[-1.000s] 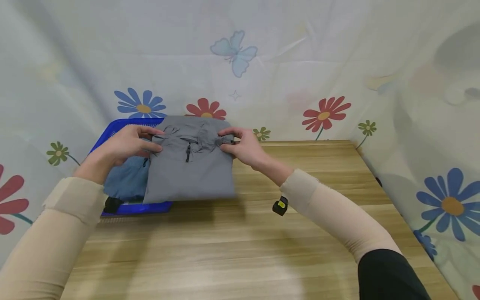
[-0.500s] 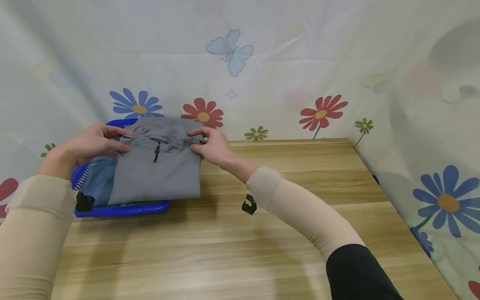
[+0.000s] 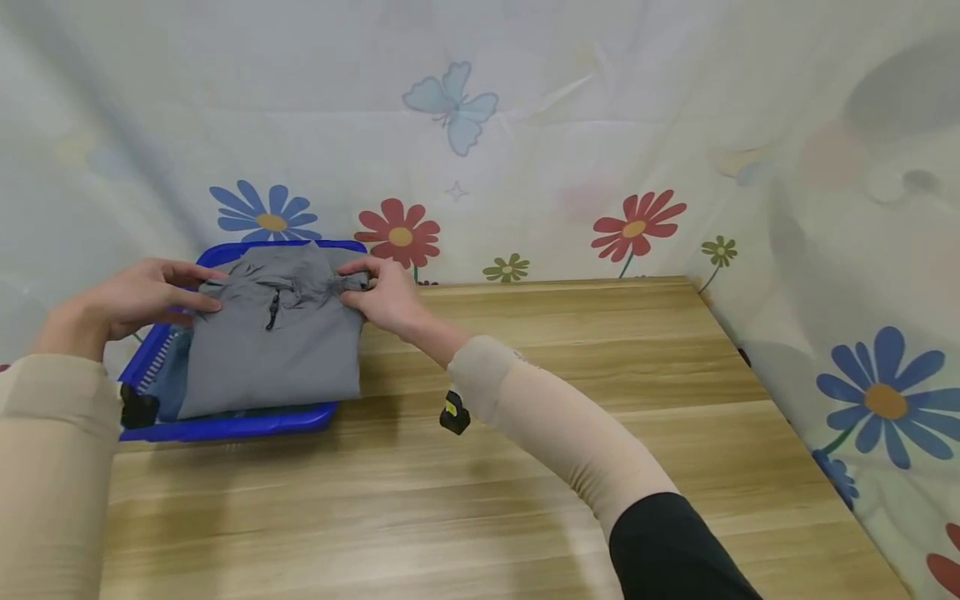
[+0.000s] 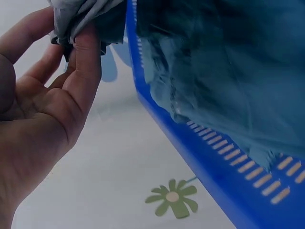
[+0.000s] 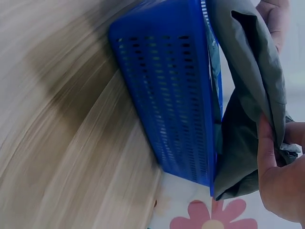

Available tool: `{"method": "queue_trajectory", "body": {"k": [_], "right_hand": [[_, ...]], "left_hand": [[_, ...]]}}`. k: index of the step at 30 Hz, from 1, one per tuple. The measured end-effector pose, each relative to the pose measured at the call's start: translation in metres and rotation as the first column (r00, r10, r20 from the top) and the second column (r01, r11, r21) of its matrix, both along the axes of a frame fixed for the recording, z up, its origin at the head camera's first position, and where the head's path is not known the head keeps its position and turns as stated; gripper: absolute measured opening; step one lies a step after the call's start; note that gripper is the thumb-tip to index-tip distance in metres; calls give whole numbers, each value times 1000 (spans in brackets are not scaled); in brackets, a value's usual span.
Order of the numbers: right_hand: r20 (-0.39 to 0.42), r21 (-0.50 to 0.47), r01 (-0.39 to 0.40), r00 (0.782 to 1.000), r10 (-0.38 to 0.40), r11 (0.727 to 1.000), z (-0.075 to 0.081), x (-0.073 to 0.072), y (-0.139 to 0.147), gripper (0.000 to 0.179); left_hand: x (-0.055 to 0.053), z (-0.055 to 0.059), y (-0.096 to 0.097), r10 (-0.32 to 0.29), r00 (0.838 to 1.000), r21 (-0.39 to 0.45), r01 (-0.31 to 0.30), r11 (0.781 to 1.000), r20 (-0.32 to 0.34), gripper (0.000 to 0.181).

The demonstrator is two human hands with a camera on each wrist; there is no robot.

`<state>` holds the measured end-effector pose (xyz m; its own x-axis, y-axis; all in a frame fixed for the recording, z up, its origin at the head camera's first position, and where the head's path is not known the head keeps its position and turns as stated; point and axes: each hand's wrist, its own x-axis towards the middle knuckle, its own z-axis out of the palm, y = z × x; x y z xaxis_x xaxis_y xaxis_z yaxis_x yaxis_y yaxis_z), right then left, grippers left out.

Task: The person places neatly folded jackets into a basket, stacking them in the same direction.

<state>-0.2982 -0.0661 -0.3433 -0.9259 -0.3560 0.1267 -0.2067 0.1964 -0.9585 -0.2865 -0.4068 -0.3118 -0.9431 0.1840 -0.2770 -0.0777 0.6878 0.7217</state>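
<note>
A folded grey garment (image 3: 277,358), gathered near the top with a black cord or pull in its middle, lies over the blue basket (image 3: 240,427) in the head view. My left hand (image 3: 142,296) pinches its left upper edge between thumb and fingers. At the opposite upper edge, my right hand (image 3: 390,296) grips a bunched fold. Below the grey garment, blue-teal clothing (image 4: 224,81) sits inside the basket, mostly covered in the head view. Seen from the right wrist, the grey cloth (image 5: 238,138) hangs just over the basket's slotted side (image 5: 164,90).
The basket stands on a wood-grain table (image 3: 480,483) at its back left. Behind it hangs a white flowered curtain (image 3: 525,150). Small black devices (image 3: 454,412) are strapped at both wrists.
Both hands have carried the grey garment leftward and slightly down, from partly beside the basket to over it. It now covers most of the blue clothing. The view has shifted slightly.
</note>
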Motion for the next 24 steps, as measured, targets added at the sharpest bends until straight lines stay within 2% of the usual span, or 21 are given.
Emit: {"method": "queue_trajectory", "body": {"k": [6, 13, 20, 24], "right_hand": [[8, 24, 19, 1000, -20, 1000, -7, 0, -17, 28], [101, -46, 0, 995, 5, 999, -17, 2, -26, 31], [207, -40, -42, 977, 49, 998, -20, -4, -29, 37], [268, -93, -77, 958, 99, 993, -24, -7, -27, 46]], "left_hand": [[0, -4, -11, 5, 1000, -33, -4, 999, 19, 75], [-5, -10, -11, -4, 999, -99, 9, 995, 45, 70], [-9, -11, -7, 46, 999, -163, -45, 986, -3, 62], [-12, -16, -6, 67, 997, -204, -70, 976, -24, 59]]}}
